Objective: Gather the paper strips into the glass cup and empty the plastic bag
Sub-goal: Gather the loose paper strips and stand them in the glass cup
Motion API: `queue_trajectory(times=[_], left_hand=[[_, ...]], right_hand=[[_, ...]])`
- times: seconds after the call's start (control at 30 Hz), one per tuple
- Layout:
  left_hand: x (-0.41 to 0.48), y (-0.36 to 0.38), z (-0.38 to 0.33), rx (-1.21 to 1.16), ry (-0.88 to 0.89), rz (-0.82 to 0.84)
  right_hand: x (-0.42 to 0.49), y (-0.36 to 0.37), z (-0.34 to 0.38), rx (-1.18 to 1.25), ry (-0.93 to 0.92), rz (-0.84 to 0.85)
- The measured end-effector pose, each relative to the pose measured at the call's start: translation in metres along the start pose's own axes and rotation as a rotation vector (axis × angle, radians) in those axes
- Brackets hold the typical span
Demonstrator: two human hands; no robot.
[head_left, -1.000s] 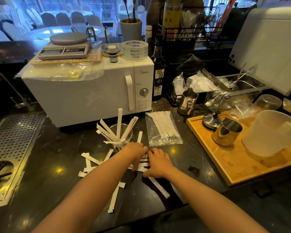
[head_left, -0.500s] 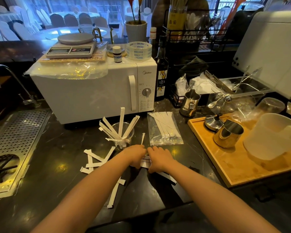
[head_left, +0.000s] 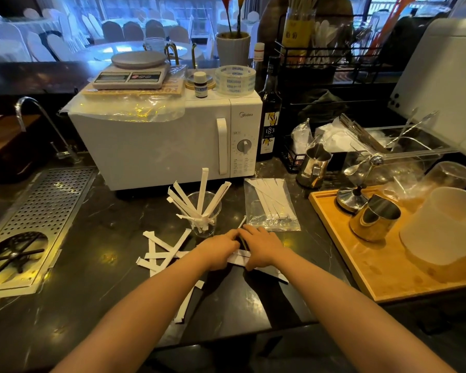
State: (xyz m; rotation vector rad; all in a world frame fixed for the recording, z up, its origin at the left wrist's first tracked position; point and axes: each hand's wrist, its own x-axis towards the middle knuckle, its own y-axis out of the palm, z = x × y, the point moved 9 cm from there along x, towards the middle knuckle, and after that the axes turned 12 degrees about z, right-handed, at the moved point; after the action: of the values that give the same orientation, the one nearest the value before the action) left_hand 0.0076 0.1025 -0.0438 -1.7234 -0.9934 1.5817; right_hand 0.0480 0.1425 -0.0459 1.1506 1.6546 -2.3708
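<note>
A dark marble-look counter is seen up front, glossy, with small yellow lights caught in it. A perforated metal drain grate is set into it on the left, a curved tap rising behind. A white microwave is parked centre, a wooden tray at right. Beyond, a dining hall is glimpsed through glass: covered chairs and round tables, washed in cool blue daylight.

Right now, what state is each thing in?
glass cup: upright, holding several strips
plastic bag: flat, strips still inside
loose strips: scattered on counter
left hand: pressed on strips
right hand: pressed on strips
microwave: door shut
</note>
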Motion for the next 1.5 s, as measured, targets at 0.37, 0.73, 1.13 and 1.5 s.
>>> queue_trajectory(times=[0.37,0.73,1.13,1.5], left_hand=[[0.002,0.0,0.015,-0.151,-0.162,0.016],[0.003,0.002,0.011,-0.011,-0.179,0.05],[0.001,0.009,-0.001,0.163,-0.158,0.082],[-0.008,0.014,-0.007,0.08,-0.181,0.002]], right_hand=[[0.013,0.001,0.005,-0.103,-0.065,0.098],[0.009,-0.001,0.017,-0.252,-0.107,0.023],[-0.007,0.012,0.016,-0.24,-0.01,0.034],[-0.027,0.016,0.003,-0.201,0.108,0.036]])
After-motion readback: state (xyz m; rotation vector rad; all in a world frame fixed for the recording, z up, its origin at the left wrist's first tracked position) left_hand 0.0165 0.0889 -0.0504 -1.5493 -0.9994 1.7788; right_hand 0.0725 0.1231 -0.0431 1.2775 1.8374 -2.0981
